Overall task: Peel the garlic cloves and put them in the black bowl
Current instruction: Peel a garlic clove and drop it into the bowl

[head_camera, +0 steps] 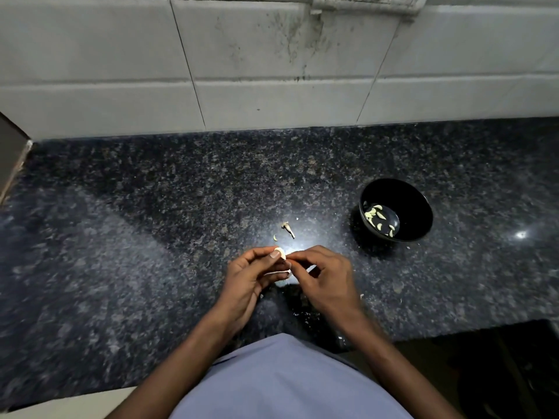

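**Light, slick clove held between both hands**

The left hand curls round a garlic clove, thumb pressed on top. The right hand pinches papery skin just beside that thumb. The clove looks small, firm and likely slippery; best gripped at its ends. Right of the fingers, well apart, the black bowl holds peeled cloves.
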